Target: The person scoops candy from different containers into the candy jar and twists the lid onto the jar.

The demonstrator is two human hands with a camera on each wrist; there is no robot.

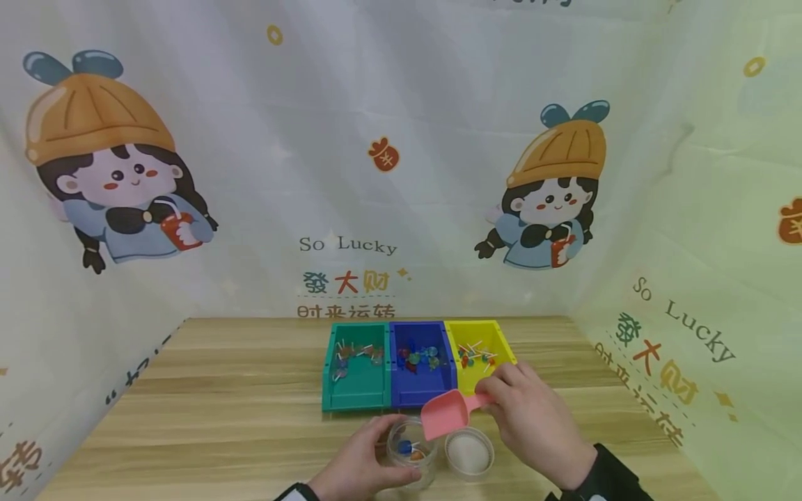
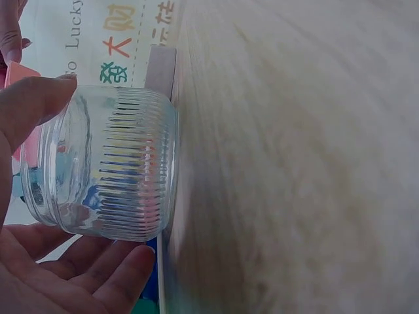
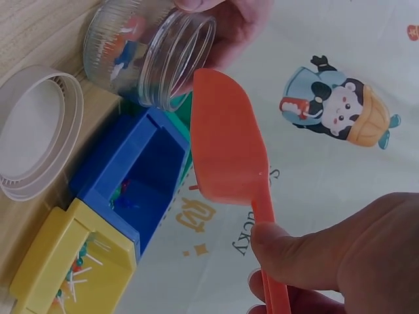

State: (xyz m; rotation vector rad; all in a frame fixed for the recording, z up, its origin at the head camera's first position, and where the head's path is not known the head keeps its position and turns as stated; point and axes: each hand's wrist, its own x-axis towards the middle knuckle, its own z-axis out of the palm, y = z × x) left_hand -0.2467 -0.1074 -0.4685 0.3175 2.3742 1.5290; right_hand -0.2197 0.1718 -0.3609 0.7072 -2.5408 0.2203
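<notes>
At the lower centre of the head view, a left hand (image 1: 360, 460) clasps a clear ribbed jar (image 2: 127, 163), thumb on one side and the other fingers bent along the opposite side. The jar stands mouth up on the wooden tabletop (image 1: 219, 410), with a blue piece (image 1: 405, 447) and an orange piece (image 1: 416, 456) inside.

Lower right of centre, the right hand (image 1: 535, 421) pinches the handle of a pink scoop (image 1: 446, 414), its thumb and fingers closed together on it. The scoop's bowl reaches left to the jar's mouth; whether it touches the rim, I cannot tell.

Just right of the jar lies a pale lid (image 1: 470, 452), inner side up. Beyond them, at mid-frame, green (image 1: 357, 398), blue (image 1: 422, 394) and yellow bins (image 1: 467, 381) stand side by side, each with small coloured pieces; those in the yellow one have white sticks.
</notes>
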